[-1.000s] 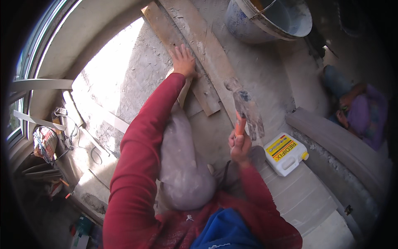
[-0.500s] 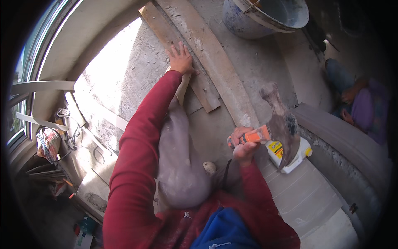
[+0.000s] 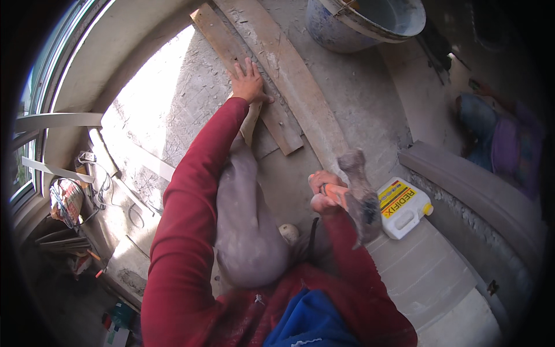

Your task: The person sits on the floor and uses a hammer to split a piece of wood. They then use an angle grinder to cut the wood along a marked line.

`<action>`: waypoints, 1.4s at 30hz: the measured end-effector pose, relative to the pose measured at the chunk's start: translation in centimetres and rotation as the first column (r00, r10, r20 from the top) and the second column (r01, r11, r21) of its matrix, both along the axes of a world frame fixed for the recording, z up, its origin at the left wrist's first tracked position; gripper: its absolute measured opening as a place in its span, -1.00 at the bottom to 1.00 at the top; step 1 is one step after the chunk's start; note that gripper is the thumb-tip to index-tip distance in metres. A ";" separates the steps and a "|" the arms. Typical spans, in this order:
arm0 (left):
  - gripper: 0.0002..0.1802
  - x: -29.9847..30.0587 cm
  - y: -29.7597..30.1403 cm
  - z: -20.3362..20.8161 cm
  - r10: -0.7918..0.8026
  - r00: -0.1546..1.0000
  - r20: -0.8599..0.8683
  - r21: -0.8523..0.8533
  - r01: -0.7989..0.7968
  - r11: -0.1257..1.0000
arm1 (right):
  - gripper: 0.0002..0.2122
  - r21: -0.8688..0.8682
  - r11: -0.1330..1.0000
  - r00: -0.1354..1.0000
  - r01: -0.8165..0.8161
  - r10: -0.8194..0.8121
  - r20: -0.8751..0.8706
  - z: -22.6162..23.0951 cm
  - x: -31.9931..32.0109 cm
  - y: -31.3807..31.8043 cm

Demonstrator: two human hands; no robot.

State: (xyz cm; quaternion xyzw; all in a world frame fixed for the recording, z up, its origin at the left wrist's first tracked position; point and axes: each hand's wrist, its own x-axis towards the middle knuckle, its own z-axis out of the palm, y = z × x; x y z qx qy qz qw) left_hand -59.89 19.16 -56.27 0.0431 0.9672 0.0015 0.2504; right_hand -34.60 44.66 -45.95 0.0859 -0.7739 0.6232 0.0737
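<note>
My left hand (image 3: 248, 85) lies flat with its fingers spread on a short wooden board (image 3: 281, 130) on the dusty floor. My bent left leg (image 3: 245, 214) is beneath that arm, the foot partly hidden by the hand and sleeve. My right hand (image 3: 325, 189) is closed round the orange handle of a claw hammer (image 3: 359, 199), held in the air in front of my right side. The hammer's head is dusty and slightly blurred. A longer, wider plank (image 3: 295, 75) lies alongside the short board, to its right.
A large dirty bucket (image 3: 341, 29) stands at the far right. A white jug (image 3: 407, 217) with a yellow cap is beside the hammer, near a grey ledge (image 3: 462, 173). Another person (image 3: 509, 139) is at the right edge. Cables (image 3: 104, 188) and a sack (image 3: 68, 199) lie at left by the window.
My right hand has moved a little left with the hammer, whose head has swung left and lower, uncovering the jug. My left hand stays on the board. The other person's arm has shifted.
</note>
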 end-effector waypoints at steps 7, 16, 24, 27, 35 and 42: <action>0.63 0.3 -0.2 0.6 0.003 1.000 -0.003 0.024 -0.003 1.000 | -0.39 0.126 0.987 0.801 0.098 -0.153 0.579 -2.6 0.5 -0.4; 0.64 0.5 -0.3 0.3 0.021 1.000 0.014 0.059 -0.022 0.998 | -0.44 0.353 0.931 0.930 -0.099 -0.040 0.365 -4.3 0.6 -1.2; 0.63 0.5 -1.2 -0.7 0.016 1.000 -0.017 0.145 -0.014 0.989 | -0.39 0.148 0.989 0.909 0.024 -0.083 0.408 -3.3 0.8 -0.7; 0.63 0.3 -1.8 -1.6 0.044 0.997 -0.063 0.220 -0.030 0.975 | -0.40 0.156 0.988 0.920 0.000 -0.061 0.386 -3.2 0.5 -0.8; 0.63 0.0 -0.9 0.7 0.195 0.978 0.078 0.067 -0.201 0.977 | -0.46 0.400 0.897 0.759 -0.190 -0.124 0.639 -7.2 1.0 -1.5; 0.63 -0.3 -1.3 -0.8 0.227 0.972 0.064 0.166 -0.235 0.958 | -0.53 0.252 0.923 0.914 0.292 -0.191 -0.358 -2.5 -1.6 -2.5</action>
